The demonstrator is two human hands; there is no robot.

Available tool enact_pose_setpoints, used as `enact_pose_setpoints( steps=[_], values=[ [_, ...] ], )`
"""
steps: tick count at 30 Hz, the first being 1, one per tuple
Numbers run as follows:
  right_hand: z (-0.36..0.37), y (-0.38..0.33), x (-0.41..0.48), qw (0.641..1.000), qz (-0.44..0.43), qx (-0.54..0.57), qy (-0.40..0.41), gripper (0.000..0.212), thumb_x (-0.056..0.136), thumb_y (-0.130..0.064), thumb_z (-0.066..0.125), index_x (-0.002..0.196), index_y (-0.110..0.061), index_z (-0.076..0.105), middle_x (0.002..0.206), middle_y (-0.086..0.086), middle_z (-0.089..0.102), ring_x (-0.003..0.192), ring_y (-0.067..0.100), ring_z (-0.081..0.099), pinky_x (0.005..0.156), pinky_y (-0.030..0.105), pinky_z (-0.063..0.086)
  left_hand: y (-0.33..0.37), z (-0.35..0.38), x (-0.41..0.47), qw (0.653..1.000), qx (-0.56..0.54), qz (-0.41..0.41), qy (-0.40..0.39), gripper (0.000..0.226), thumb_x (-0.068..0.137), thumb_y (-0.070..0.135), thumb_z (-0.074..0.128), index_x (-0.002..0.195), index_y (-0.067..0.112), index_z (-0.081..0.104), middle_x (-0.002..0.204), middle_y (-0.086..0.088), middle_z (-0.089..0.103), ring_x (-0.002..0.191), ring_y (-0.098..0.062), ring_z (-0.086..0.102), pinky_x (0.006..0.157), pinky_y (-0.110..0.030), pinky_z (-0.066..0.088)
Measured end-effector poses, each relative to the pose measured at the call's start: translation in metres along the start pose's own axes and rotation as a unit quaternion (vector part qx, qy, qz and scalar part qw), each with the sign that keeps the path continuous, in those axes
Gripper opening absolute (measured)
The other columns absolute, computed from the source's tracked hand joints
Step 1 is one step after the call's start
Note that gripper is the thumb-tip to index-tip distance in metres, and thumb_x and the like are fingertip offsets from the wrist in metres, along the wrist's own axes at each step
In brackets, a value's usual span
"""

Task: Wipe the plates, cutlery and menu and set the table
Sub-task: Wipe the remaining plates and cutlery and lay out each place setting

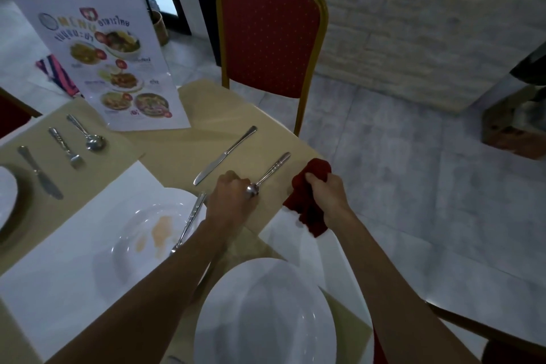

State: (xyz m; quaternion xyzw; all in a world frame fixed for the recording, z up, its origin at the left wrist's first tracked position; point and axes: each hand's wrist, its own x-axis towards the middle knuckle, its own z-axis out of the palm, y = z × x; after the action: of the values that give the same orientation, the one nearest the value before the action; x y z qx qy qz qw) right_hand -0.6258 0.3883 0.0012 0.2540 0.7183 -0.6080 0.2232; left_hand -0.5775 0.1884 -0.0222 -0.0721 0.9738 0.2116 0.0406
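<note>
Head view: at centre frame, my left grip (233,201) pinches the spoon (270,172) by its bowl end, handle pointing to the upper right over the tabletop (177,151). I cannot tell whether it is lifted. Just to its right, my right grip (328,195) is closed around the bunched red cloth (317,167). The knife (226,155) lies just left. A fork (189,221) rests on the stained plate (133,224) at lower left, and the menu (100,59) stands upper left. I judge cutlery wiping is in hand. Next, cloth and spoon must meet, for a rub along the handle.
</note>
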Motion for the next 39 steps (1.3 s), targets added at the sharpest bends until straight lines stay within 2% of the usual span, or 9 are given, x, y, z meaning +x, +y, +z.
enact_pose_setpoints(
  steps=[6,12,16,20,27,29,33,37,39],
  values=[
    [0.001,-0.002,-0.005,1.000,0.010,0.009,-0.013,0.011,0.104,-0.022,0.055,0.099,-0.015,0.061,0.084,0.004,0.069,0.072,0.016,0.067,0.061,0.028,0.052,-0.008,0.006,0.002,1.000,0.003,-0.012,-0.008,0.022,0.081,0.033,0.072,0.084,0.011,0.072,0.079,-0.013,0.065,0.090,-0.032,0.060,0.075,-0.037,0.048],
    [0.004,-0.011,-0.019,0.998,0.012,0.046,-0.038,0.025,0.104,-0.024,0.053,0.110,-0.002,0.065,0.084,0.018,0.076,0.065,0.028,0.072,0.059,0.037,0.060,0.003,-0.016,-0.005,0.995,-0.065,-0.070,0.036,0.048,0.085,0.036,0.076,0.123,0.008,0.070,0.119,-0.014,0.066,0.109,-0.029,0.062,0.094,-0.036,0.051],
    [0.021,-0.016,-0.050,0.986,-0.003,0.106,-0.126,0.035,0.105,-0.030,0.052,0.115,0.000,0.067,0.089,0.019,0.078,0.068,0.028,0.074,0.059,0.034,0.060,-0.023,-0.054,-0.027,0.979,-0.065,-0.154,0.120,0.028,0.089,0.034,0.071,0.108,0.014,0.077,0.101,-0.005,0.074,0.089,-0.020,0.068,0.081,-0.024,0.048],
    [0.046,-0.009,-0.085,0.973,0.020,0.105,-0.204,0.029,0.106,-0.029,0.051,0.113,-0.007,0.067,0.085,0.009,0.080,0.072,0.021,0.077,0.060,0.031,0.059,-0.059,-0.072,-0.054,0.966,-0.005,-0.260,0.008,0.032,0.084,0.049,0.071,0.090,0.018,0.077,0.087,-0.005,0.074,0.084,-0.026,0.069,0.075,-0.029,0.052],
    [0.065,0.019,-0.126,0.964,0.009,0.072,-0.255,0.020,0.102,-0.018,0.058,0.112,-0.003,0.067,0.083,0.006,0.079,0.071,0.020,0.077,0.056,0.028,0.059,-0.068,-0.070,-0.055,0.969,0.002,-0.243,-0.048,0.027,0.085,0.048,0.072,0.094,0.023,0.080,0.090,-0.003,0.074,0.091,-0.025,0.069,0.073,-0.030,0.049],
    [0.062,0.023,-0.137,0.960,0.004,0.081,-0.268,0.018,0.103,-0.019,0.056,0.110,-0.006,0.067,0.082,0.005,0.079,0.071,0.019,0.077,0.058,0.028,0.060,-0.074,-0.080,-0.058,0.972,-0.023,-0.229,-0.044,0.028,0.085,0.049,0.072,0.095,0.024,0.079,0.091,-0.002,0.075,0.090,-0.023,0.068,0.071,-0.028,0.046],
    [0.062,0.033,-0.152,0.951,0.018,0.147,-0.273,0.036,0.106,-0.033,0.048,0.122,-0.006,0.066,0.109,0.014,0.077,0.098,0.030,0.076,0.092,0.046,0.057,-0.085,-0.124,-0.079,0.955,-0.194,-0.225,0.019,0.024,0.084,0.043,0.077,0.089,0.021,0.079,0.083,0.003,0.076,0.075,-0.012,0.067,0.066,-0.025,0.050],
    [0.092,0.040,-0.184,0.950,0.026,0.123,-0.287,0.038,0.108,-0.036,0.041,0.106,-0.007,0.066,0.101,0.020,0.071,0.085,0.033,0.071,0.078,0.045,0.056,-0.085,-0.166,-0.122,0.882,-0.403,-0.241,0.027,0.021,0.086,0.037,0.076,0.087,0.016,0.077,0.071,0.008,0.072,0.063,-0.009,0.057,0.059,-0.022,0.043],
    [0.118,0.045,-0.213,0.940,0.013,0.090,-0.329,0.041,0.109,-0.033,0.041,0.115,-0.001,0.066,0.107,0.021,0.072,0.089,0.036,0.072,0.081,0.049,0.058,-0.081,-0.171,-0.146,0.870,-0.433,-0.238,0.004,0.022,0.087,0.036,0.076,0.087,0.014,0.077,0.072,0.009,0.072,0.064,-0.010,0.056,0.063,-0.024,0.043]
  ],
)
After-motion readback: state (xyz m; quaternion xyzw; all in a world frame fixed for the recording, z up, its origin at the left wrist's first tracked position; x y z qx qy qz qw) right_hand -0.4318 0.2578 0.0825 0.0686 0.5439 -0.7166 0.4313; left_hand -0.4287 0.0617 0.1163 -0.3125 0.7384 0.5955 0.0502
